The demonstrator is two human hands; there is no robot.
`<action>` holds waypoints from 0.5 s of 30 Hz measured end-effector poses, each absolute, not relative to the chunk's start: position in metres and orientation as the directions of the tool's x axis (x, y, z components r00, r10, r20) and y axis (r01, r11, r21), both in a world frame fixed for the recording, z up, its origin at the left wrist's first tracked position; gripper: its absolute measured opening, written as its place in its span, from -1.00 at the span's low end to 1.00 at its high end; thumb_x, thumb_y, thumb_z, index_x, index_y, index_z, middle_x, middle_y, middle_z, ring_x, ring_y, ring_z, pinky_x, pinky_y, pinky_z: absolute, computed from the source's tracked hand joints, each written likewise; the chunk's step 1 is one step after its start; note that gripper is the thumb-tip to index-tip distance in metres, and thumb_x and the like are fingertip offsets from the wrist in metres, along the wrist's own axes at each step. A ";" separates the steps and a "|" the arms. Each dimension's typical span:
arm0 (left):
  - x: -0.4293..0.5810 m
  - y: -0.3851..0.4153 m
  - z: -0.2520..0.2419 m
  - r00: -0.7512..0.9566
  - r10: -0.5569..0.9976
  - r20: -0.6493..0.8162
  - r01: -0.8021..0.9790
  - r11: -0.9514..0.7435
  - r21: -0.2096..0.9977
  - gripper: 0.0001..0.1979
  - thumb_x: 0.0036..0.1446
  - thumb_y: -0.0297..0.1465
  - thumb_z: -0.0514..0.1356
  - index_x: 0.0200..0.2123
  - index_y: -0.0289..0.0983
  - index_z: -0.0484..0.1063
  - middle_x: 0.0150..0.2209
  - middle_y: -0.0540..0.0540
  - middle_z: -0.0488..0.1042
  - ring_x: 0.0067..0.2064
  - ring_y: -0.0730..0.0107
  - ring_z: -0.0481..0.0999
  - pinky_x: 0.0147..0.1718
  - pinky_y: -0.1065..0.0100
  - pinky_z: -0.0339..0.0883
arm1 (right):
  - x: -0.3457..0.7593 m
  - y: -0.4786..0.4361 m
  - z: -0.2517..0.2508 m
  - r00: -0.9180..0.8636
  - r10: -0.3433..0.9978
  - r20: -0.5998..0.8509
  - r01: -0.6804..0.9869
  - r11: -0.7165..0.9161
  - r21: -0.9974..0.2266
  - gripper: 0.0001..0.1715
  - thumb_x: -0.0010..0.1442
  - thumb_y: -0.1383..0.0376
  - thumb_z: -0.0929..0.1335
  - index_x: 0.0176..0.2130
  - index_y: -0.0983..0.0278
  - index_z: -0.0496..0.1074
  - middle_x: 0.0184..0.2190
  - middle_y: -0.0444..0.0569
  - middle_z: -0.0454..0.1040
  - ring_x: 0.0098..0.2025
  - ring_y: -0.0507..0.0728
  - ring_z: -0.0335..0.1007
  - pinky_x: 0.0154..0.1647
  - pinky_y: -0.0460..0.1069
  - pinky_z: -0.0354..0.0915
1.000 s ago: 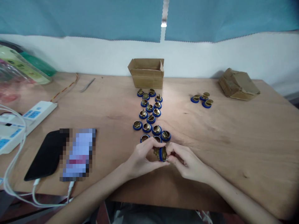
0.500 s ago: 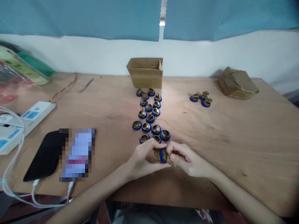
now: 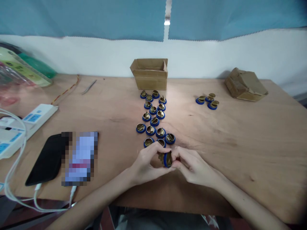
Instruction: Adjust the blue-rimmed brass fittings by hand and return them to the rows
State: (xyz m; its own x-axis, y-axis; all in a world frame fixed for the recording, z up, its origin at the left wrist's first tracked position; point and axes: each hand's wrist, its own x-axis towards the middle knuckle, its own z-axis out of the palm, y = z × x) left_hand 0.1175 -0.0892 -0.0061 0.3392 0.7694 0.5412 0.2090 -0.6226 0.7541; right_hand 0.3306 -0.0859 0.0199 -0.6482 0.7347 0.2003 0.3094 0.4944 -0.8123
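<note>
Between the thumb and forefinger of my left hand [image 3: 150,164] is a blue-rimmed brass piece [image 3: 168,159], tilted on its edge above the table front. My right hand [image 3: 192,164] is closed in a pinch at the right side of this piece; whatever its fingertips grip is too small to make out. Several similar blue-rimmed brass pieces [image 3: 154,121] lie in a column beyond my hands, the nearest partly covered by my left hand. Three more [image 3: 212,104] sit at the back right.
An open cardboard box [image 3: 151,80] stands at the back centre, a crumpled one [image 3: 246,84] at the back right. Tweezers [image 3: 89,87] lie back left. A power strip [image 3: 35,118], white cables and two phones [image 3: 45,159] [image 3: 81,158] occupy the left side.
The fingertips of my right hand have moved left against the held piece and pinched together. My left hand keeps its hold.
</note>
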 end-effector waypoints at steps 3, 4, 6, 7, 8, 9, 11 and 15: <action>0.118 -0.090 -0.006 0.350 0.747 0.565 0.189 -0.647 0.739 -0.61 0.05 -0.46 0.44 -0.07 -0.29 0.41 -0.24 -0.13 0.57 -0.24 0.32 0.61 -0.28 0.34 0.52 | 0.331 -0.088 0.019 -0.675 0.676 0.297 0.358 0.652 -0.668 -0.80 0.44 0.34 0.26 -0.29 0.24 0.30 -0.42 -0.13 0.40 -0.43 0.03 0.30 -0.43 -0.07 0.24; 0.119 -0.090 -0.007 0.351 0.744 0.569 0.184 -0.650 0.737 -0.61 0.05 -0.48 0.43 -0.07 -0.28 0.41 -0.21 -0.16 0.58 -0.19 0.29 0.63 -0.24 0.31 0.55 | 0.330 -0.088 0.019 -0.682 0.644 0.345 0.368 0.711 -0.600 -0.77 0.46 0.32 0.25 -0.30 0.25 0.32 -0.44 -0.12 0.41 -0.44 0.05 0.31 -0.44 -0.06 0.25; 0.120 -0.092 -0.009 0.347 0.742 0.573 0.171 -0.651 0.740 -0.61 0.05 -0.49 0.43 -0.07 -0.28 0.40 -0.16 -0.19 0.59 -0.13 0.25 0.65 -0.19 0.28 0.59 | 0.329 -0.090 0.017 -0.693 0.574 0.436 0.384 0.806 -0.451 -0.70 0.49 0.31 0.22 -0.32 0.27 0.36 -0.46 -0.08 0.43 -0.46 0.07 0.31 -0.44 -0.03 0.28; 0.120 -0.093 -0.010 0.342 0.742 0.577 0.165 -0.652 0.740 -0.61 0.06 -0.49 0.43 -0.07 -0.27 0.39 -0.15 -0.21 0.59 -0.12 0.24 0.66 -0.17 0.26 0.60 | 0.328 -0.090 0.017 -0.698 0.544 0.465 0.394 0.835 -0.384 -0.68 0.49 0.32 0.22 -0.33 0.29 0.38 -0.47 -0.06 0.44 -0.47 0.08 0.31 -0.45 -0.01 0.29; 0.121 -0.093 -0.012 0.337 0.738 0.584 0.161 -0.657 0.737 -0.62 0.07 -0.49 0.42 -0.07 -0.27 0.39 -0.14 -0.22 0.59 -0.11 0.23 0.66 -0.17 0.26 0.61 | 0.328 -0.091 0.016 -0.706 0.518 0.483 0.404 0.854 -0.327 -0.67 0.48 0.34 0.22 -0.33 0.30 0.40 -0.47 -0.05 0.46 -0.47 0.09 0.32 -0.45 0.00 0.30; 0.121 -0.094 -0.014 0.332 0.732 0.594 0.161 -0.665 0.729 -0.62 0.07 -0.48 0.42 -0.07 -0.27 0.39 -0.14 -0.22 0.59 -0.11 0.23 0.66 -0.17 0.26 0.61 | 0.327 -0.092 0.015 -0.714 0.494 0.495 0.409 0.869 -0.277 -0.68 0.47 0.36 0.23 -0.33 0.31 0.42 -0.48 -0.03 0.47 -0.47 0.10 0.34 -0.44 0.01 0.32; 0.121 -0.096 -0.016 0.318 0.722 0.615 0.164 -0.681 0.714 -0.63 0.08 -0.48 0.42 -0.07 -0.28 0.39 -0.14 -0.23 0.59 -0.11 0.23 0.67 -0.17 0.26 0.62 | 0.327 -0.093 0.013 -0.732 0.441 0.519 0.404 0.895 -0.191 -0.73 0.44 0.42 0.26 -0.31 0.33 0.45 -0.46 0.00 0.50 -0.43 0.13 0.40 -0.39 0.03 0.37; 0.120 -0.099 -0.018 0.318 0.705 0.634 0.149 -0.698 0.700 -0.63 0.09 -0.49 0.42 -0.07 -0.29 0.40 -0.13 -0.24 0.60 -0.09 0.23 0.68 -0.14 0.27 0.63 | 0.329 -0.093 0.012 -0.734 0.371 0.569 0.371 0.921 -0.121 -0.82 0.36 0.51 0.30 -0.25 0.36 0.47 -0.41 0.02 0.56 -0.34 0.15 0.50 -0.26 0.04 0.47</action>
